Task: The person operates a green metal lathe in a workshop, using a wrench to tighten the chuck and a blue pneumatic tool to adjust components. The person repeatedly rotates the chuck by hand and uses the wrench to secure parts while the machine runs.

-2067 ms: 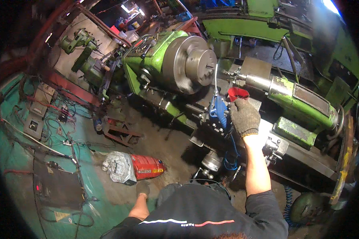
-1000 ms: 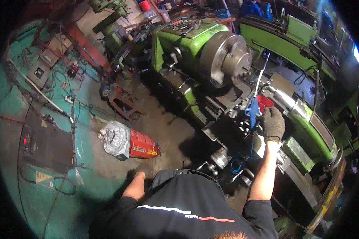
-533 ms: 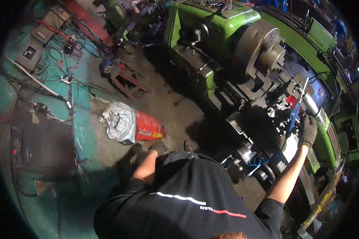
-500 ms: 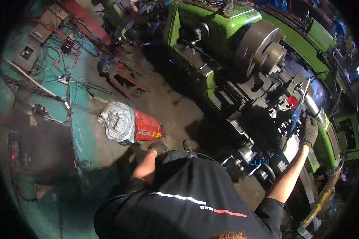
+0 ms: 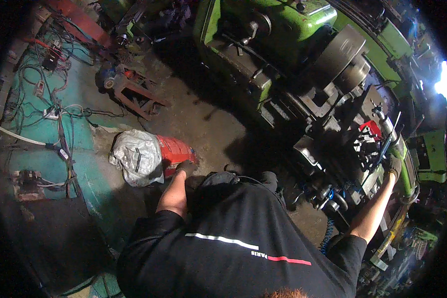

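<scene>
My left hand (image 5: 186, 168), in a dark glove, hangs beside a red-wrapped cylindrical sack (image 5: 173, 150) with a crumpled white plastic bag (image 5: 136, 158) over its other end. Whether it touches the sack, and how its fingers lie, I cannot make out. On the right, my gloved right hand (image 5: 394, 166) reaches to the green metal lathe (image 5: 288, 30), by its carriage. A slim blue tool (image 5: 381, 155) with a thin metal rod slants next to that hand. The glove's fingers are too dark to show whether they grip it. A red piece (image 5: 370, 130) lies nearby among small metal parts.
The lathe's big round chuck (image 5: 341, 54) stands ahead of my right hand. A rusty red metal stand (image 5: 139, 94) sits on the floor ahead and left. Loose cables and a power strip (image 5: 52, 113) spread over the teal floor. A coiled blue hose (image 5: 328, 233) hangs near my right arm.
My view has shifted, so the sack and stand sit further left. My left hand now overlaps the sack's red side. My right hand appears lower and closer to the blue tool's end.
</scene>
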`<state>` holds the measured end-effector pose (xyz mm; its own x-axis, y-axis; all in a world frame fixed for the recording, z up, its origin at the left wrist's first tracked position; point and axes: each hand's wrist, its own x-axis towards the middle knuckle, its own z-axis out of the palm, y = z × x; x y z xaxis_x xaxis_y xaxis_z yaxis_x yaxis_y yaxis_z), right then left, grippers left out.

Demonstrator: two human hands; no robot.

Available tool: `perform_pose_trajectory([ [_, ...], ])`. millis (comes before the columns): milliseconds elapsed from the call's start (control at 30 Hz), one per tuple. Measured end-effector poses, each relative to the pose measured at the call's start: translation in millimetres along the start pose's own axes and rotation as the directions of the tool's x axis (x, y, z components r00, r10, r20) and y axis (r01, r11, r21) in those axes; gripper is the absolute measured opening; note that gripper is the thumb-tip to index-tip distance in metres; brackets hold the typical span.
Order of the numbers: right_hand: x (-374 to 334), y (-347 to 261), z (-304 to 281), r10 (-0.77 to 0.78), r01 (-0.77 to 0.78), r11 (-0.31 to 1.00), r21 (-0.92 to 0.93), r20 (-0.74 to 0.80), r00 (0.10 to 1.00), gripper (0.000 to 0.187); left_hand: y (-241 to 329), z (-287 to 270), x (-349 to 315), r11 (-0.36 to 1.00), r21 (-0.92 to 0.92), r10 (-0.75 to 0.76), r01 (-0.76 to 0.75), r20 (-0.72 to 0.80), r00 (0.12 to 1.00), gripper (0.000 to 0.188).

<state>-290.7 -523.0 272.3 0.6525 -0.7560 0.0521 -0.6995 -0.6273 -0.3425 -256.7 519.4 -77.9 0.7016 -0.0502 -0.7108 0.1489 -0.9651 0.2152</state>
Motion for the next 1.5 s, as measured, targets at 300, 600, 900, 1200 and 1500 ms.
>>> perform_pose_trajectory([
  [300, -10.1, -57.4, -18.7, 0.176, -0.167, 0.981, -0.096, 0.102, 0.979, 0.043, 51.7, -29.2, 41.8, 0.908, -0.388, 0.12, -0.161, -0.129, 0.984, 0.05],
  [600, -11.8, 13.9, -30.4, 0.223, -0.215, 0.974, -0.068, 0.142, 0.965, 0.05, 41.4, -72.6, 96.7, 0.992, -0.128, 0.027, -0.024, 0.02, 0.999, 0.048],
  [900, -38.9, -53.8, -27.8, 0.366, -0.358, 0.931, -0.077, 0.185, 0.912, 0.056, 108.8, -133.0, 132.5, 0.97, -0.206, 0.13, -0.13, -0.013, 0.991, 0.04],
  [1200, -32.8, -45.7, -14.2, 0.442, -0.434, 0.897, -0.086, 0.175, 0.88, 0.058, 132.1, -108.4, 267.7, 0.963, -0.042, 0.264, -0.266, -0.038, 0.964, 0.06],
  [1500, -31.2, -3.6, -23.8, 0.418, -0.405, 0.9, -0.16, 0.053, 0.907, 0.06, 314.1, -132.7, 264.3, 0.944, -0.027, 0.328, -0.329, 0.189, 0.926, 0.061],
])
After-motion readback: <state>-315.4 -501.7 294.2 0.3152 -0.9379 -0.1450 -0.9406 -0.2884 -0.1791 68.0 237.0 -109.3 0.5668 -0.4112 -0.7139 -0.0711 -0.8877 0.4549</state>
